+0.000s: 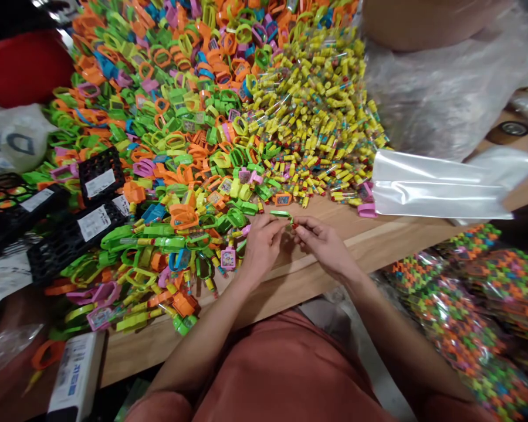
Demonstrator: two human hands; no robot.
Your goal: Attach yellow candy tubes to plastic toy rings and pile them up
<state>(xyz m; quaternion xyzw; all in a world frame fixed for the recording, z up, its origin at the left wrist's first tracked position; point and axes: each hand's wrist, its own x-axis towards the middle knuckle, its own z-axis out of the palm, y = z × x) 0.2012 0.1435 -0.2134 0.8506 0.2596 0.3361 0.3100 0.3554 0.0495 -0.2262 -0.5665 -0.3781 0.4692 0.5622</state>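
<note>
My left hand (259, 243) and my right hand (323, 243) meet over the wooden table (400, 234) near its front edge. Between their pinched fingertips is a small green plastic ring toy (281, 214) with a bit of red at its right end. Both hands are closed on it. A big heap of green, orange, pink and blue plastic ring toys (171, 135) covers the table just behind and to the left of my hands. A pile of small yellow tube candies (317, 111) lies behind them to the right.
A stack of clear plastic bags (440, 190) lies on the table at right. Black plastic trays with white labels (77, 223) sit at left. A white box (74, 375) rests at the front left edge. Packed bags of colourful toys (479, 316) lie below at right.
</note>
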